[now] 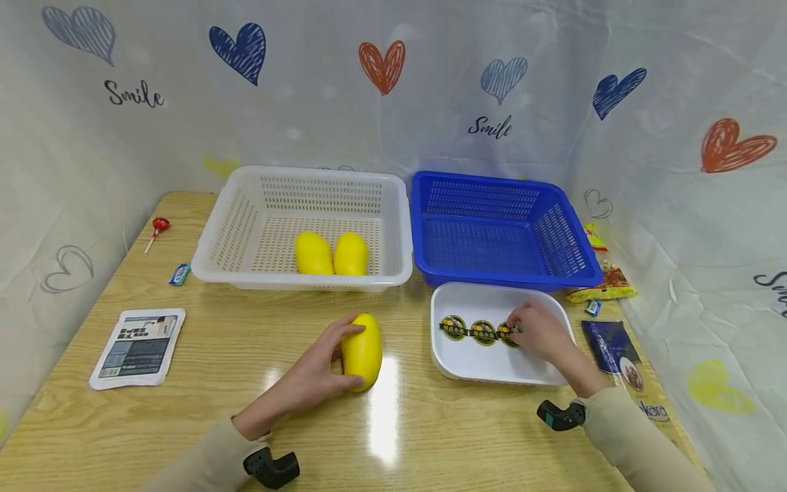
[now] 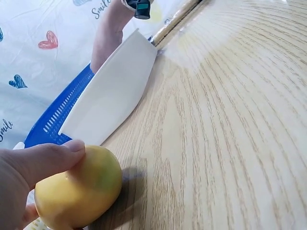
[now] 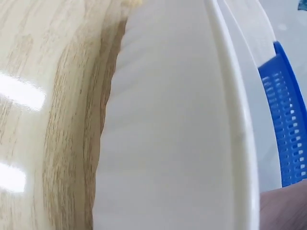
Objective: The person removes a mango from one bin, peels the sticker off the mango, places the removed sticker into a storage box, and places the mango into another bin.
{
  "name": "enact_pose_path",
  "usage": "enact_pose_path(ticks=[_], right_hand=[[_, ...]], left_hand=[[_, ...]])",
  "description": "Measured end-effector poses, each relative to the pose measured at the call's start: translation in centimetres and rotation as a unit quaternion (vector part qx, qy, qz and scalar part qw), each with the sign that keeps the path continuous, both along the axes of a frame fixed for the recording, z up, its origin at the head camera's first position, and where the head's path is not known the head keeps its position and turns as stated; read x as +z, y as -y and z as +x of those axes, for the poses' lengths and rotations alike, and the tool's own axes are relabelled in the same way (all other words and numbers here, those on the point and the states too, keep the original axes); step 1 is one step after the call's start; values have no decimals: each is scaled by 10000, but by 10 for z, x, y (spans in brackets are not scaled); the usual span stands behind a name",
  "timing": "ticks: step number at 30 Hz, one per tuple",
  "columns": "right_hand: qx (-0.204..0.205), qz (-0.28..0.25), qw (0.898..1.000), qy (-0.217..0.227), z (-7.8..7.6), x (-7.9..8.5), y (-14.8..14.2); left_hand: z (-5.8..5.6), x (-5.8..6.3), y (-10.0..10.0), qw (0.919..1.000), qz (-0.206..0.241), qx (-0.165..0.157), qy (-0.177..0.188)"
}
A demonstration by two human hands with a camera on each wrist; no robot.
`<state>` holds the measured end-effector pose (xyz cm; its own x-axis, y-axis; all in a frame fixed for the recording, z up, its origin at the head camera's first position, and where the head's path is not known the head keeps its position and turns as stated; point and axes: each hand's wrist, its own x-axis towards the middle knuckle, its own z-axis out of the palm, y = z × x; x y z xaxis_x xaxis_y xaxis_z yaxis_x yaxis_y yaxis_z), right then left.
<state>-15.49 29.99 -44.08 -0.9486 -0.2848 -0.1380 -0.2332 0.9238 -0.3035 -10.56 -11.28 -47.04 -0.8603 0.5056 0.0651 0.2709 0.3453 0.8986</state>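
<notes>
My left hand grips a yellow mango over the front middle of the table. In the left wrist view the thumb presses the top of the mango, which shows a greenish patch and casts a shadow on the wood beside it. My right hand reaches into a white tray, pinching at the rightmost of three round black-and-gold stickers lying in a row there. Its fingers partly cover that sticker. The tray wall hides most of this hand in the right wrist view.
Behind stand a white basket holding two mangoes and a blue basket. A flat white packet, a small wrapped candy and a red lollipop lie left. Snack bags and a dark pouch line the right edge.
</notes>
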Motion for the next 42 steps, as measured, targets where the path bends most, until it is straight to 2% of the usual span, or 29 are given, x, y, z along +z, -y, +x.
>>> enact_pose_path(ticks=[4,8,11,14,16,18,23,24,26,30,33,36,39,40,42], right_hand=[[331,239,9983,410,-2,12,5],[704,118,9944,778,0,38,19],[905,-383,9933,608,7,57,42],[1212,-1032,9868,291,16,66,76],[1480,-1383,9791,198,23,65,101],[1781,-1456,9730,177,29,59,124],[2337,-885,9681,180,32,41,168],[2372,-741,9685,147,32,37,175],[2327,-527,9711,21,29,31,185],[2048,-419,9779,-93,25,23,197],[2145,-598,9748,139,25,19,201],[2426,-752,9659,506,24,20,202],[2773,-762,9555,654,22,22,200],[2854,-767,9526,719,20,23,198],[3023,-819,9459,850,15,26,196]], left_hand=[[0,1,0,10000,-67,30,2],[0,0,0,9999,-107,33,-20],[0,0,0,9999,-135,36,-62],[1,0,0,9999,-96,76,-75],[1,-2,-1,9999,98,59,16],[2,-4,-3,9992,338,6,196],[4,-7,-6,9929,795,-176,865],[5,-6,-4,9923,775,-215,940],[7,-3,2,9944,522,-307,870],[5,12,22,9986,-76,-415,321],[-3,33,44,9996,-130,-227,-70],[-18,60,71,9980,23,207,-595],[-38,83,102,9893,-17,807,-1215],[-46,90,112,9854,-80,1034,-1348],[-59,99,133,9802,-305,1460,-1305]])
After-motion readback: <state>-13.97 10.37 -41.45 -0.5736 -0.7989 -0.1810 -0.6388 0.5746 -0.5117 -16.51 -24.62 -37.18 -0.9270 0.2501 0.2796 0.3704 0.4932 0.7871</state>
